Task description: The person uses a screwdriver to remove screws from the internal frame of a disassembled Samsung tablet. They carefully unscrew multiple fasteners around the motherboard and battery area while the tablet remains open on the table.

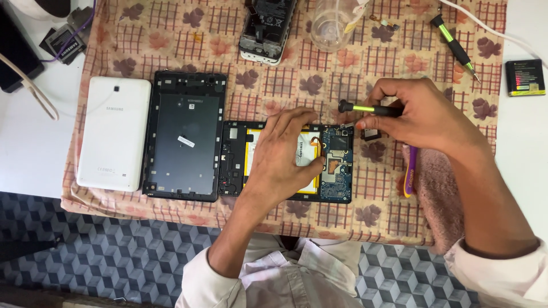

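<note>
the opened tablet (337, 165) is lying flat on the patterned cloth (171, 34) over the tabletop, battery and circuit board exposed. the left hand (282, 151) is pressing down on it, fingers spread over the battery. the right hand (425, 117) is clamping a small screwdriver (368, 108) near the board's top corner. the board is looking thin and fragile, so gripping the frame edges seems safest.
</note>
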